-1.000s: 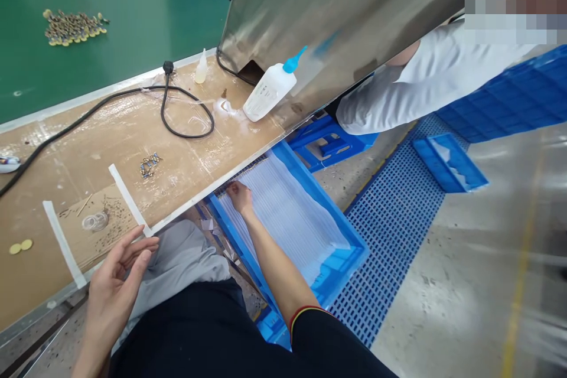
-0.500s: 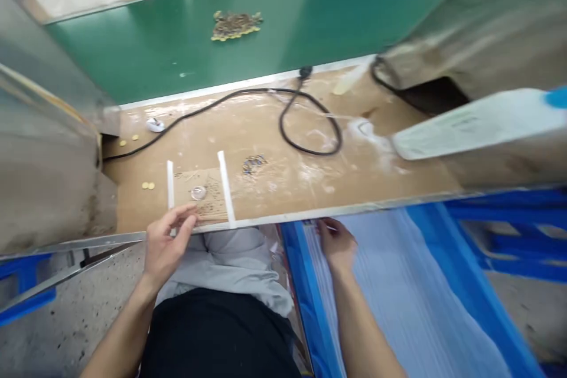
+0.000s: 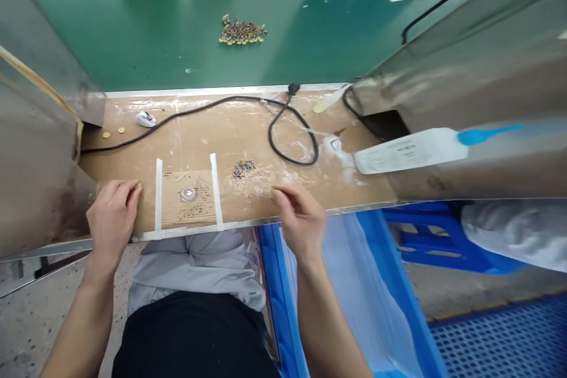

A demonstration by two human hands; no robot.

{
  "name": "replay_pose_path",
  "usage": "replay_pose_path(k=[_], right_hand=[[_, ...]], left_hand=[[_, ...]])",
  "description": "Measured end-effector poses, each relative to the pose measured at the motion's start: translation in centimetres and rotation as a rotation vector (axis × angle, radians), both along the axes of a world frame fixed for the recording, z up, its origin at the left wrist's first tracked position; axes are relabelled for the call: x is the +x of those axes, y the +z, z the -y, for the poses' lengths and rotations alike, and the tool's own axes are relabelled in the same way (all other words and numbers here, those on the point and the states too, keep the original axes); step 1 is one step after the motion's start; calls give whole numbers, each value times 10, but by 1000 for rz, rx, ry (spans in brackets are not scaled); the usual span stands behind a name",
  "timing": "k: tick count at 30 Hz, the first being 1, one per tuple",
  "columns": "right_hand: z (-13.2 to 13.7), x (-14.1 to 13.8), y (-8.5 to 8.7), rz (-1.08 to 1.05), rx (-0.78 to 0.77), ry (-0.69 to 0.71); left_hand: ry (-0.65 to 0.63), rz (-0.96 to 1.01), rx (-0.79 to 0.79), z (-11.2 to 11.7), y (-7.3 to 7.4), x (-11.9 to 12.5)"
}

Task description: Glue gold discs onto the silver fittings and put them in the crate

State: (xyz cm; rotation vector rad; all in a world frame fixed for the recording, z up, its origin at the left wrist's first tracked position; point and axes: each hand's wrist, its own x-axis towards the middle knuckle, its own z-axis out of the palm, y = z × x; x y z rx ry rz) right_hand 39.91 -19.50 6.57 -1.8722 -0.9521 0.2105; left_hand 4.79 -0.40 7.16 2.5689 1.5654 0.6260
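My left hand [image 3: 113, 212] is on the brown work surface [image 3: 195, 136] at the left, thumb and fingers closed on a small yellow disc [image 3: 139, 185] that shows at the fingertips. My right hand [image 3: 303, 221] hovers by the front edge with thumb and forefinger pinched; what they hold, if anything, is too small to make out. Between the hands lies a cardboard pad [image 3: 195, 183] edged by two white strips, with a small round clear piece [image 3: 188, 195] on it. A little heap of brass and blue small parts [image 3: 243, 169] lies right of the pad.
A black cable [image 3: 230, 98] loops across the surface. Two yellow discs [image 3: 114, 132] lie at the far left beside a white object [image 3: 146, 119]. Beyond, small parts [image 3: 243, 31] sit on a green belt [image 3: 155, 35]. A white bottle [image 3: 411, 150] lies right; a blue-edged bin [image 3: 381, 248] stands below.
My left hand has moved left off the pad to the yellow discs and closed there. My right hand has come up from the bin to above the surface. The view has shifted slightly.
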Motion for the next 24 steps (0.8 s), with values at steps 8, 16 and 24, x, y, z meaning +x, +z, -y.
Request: replay_pose_path(k=[8, 16, 24], right_hand=[[-67, -8, 0, 178, -302, 232], [-66, -11, 2, 161, -360, 276], [-56, -4, 8, 175, -390, 240]], left_hand=[[-34, -37, 87, -1, -8, -1], [17, 124, 3, 6, -6, 4], [134, 789, -731, 57, 13, 6]])
